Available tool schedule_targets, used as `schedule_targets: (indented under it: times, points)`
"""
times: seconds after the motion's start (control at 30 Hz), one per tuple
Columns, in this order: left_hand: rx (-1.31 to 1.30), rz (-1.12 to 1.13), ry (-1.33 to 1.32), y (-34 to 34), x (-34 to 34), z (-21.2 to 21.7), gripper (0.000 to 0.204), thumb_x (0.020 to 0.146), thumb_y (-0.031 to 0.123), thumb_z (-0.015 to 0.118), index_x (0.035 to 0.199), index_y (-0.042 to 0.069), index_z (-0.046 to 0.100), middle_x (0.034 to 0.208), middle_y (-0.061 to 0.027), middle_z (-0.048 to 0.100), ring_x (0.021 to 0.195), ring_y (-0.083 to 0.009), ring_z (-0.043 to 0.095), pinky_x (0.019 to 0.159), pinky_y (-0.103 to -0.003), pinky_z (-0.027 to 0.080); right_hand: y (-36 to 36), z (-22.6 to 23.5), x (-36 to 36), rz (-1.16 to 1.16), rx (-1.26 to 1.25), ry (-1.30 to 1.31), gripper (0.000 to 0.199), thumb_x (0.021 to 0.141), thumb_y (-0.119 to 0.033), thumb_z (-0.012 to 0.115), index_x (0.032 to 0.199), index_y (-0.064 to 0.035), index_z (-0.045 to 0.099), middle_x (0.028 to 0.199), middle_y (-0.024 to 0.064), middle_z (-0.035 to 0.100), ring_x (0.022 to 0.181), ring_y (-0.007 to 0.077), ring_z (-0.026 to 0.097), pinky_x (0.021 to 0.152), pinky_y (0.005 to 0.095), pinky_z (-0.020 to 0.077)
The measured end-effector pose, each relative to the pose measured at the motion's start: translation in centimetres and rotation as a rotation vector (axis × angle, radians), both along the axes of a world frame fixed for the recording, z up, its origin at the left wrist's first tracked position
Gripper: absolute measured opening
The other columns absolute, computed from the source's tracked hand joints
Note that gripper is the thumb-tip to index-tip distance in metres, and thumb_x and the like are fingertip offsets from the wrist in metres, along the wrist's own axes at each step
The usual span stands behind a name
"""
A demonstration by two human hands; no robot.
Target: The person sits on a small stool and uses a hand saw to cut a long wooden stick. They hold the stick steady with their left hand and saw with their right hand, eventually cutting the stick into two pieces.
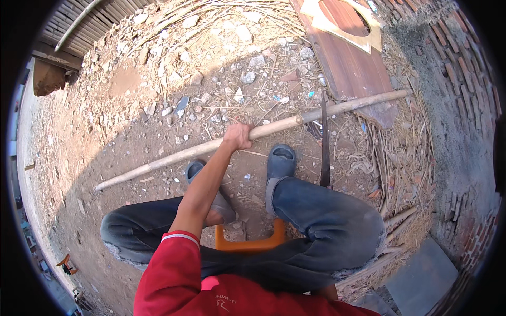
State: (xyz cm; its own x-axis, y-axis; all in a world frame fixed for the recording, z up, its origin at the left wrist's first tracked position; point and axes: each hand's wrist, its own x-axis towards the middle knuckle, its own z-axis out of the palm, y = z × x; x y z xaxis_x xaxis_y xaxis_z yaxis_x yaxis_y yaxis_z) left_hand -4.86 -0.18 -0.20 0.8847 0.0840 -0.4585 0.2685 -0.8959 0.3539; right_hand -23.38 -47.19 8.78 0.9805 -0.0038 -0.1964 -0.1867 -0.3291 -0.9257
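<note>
A long, pale wooden pole (182,155) lies slantwise across the ground in front of my feet. Its left end is near and low, while its right end crosses a brown board (345,63). My left hand (238,136) is closed around the pole near its middle, just past my grey clogs (281,160). Right of the hand, a long, narrow, dark blade-like strip (325,150) crosses the pole, its near end by my right knee. Only a bit of skin shows below my right thigh; my right hand is out of sight.
An orange plastic stool (247,245) shows between my legs. Stones (247,77) and dry stalks litter the dirt. A pale cut-out panel (369,41) rests on the board. A brick wall (456,68) rises at right, with a grey slab (421,276) near its foot.
</note>
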Motion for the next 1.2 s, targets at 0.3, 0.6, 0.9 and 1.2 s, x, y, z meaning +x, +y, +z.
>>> schedule_targets:
  times: [0.3,0.6,0.9,1.2]
  points:
    - [-0.219,0.156,-0.061,4.0,-2.6,-0.9,0.064,0.071,0.030,0.073,0.131,0.010,0.071,0.106,-0.0196,0.076,0.101,-0.0323,0.074,0.090,-0.044,0.058,0.6,0.4,-0.1,0.042,-0.021,-0.010,0.029,0.089,-0.011,0.069,0.113,0.0055,0.071,0.091,0.0110,0.073,0.080,0.0154,0.066,0.071,0.0317,0.0524]
    - [0.095,0.156,-0.164,1.3,-3.0,-2.9,0.063,0.090,0.040,0.070,0.147,0.019,0.050,0.130,-0.0197,0.065,0.120,-0.0378,0.065,0.098,-0.054,0.052,2.0,0.9,0.5,0.118,-0.033,-0.040,0.030,0.087,-0.010,0.069,0.112,0.0053,0.071,0.090,0.0119,0.072,0.079,0.0157,0.066,0.071,0.0317,0.0518]
    - [0.124,0.209,-0.220,-1.7,-3.8,-0.4,0.054,0.091,0.041,0.072,0.140,0.021,0.058,0.127,-0.0176,0.064,0.124,-0.0348,0.060,0.100,-0.057,0.047,3.2,1.5,1.9,0.201,-0.089,-0.062,0.030,0.085,-0.010,0.069,0.111,0.0052,0.071,0.089,0.0127,0.072,0.079,0.0159,0.065,0.070,0.0318,0.0512]
    - [0.176,0.141,-0.090,0.3,-4.0,-0.9,0.051,0.087,0.044,0.078,0.124,0.013,0.062,0.119,-0.0124,0.071,0.122,-0.0318,0.062,0.101,-0.054,0.046,8.6,1.5,5.0,0.339,-0.079,-0.135,0.030,0.084,-0.009,0.069,0.110,0.0051,0.071,0.088,0.0135,0.071,0.078,0.0161,0.065,0.070,0.0318,0.0506]
